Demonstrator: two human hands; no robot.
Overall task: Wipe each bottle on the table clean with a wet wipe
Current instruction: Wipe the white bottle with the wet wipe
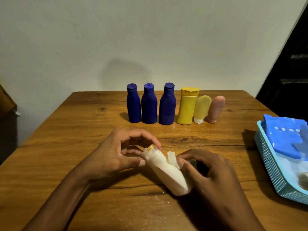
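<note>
Head view: our left hand [115,152] pinches the white bottle [164,169] at its cap, steadying it, we judge; below that grip our right hand [208,172] presses the wet wipe [172,160] around its body.

Home room: wooden table [66,130], plain wall [83,39], lotion bottles [166,105].

Plain pale wall [150,30] behind, soft shadow on it, knotty wooden table [66,130] – warm dim light, dark staircase [293,72] climbing at right – brown furniture [6,114] edging in left
</note>
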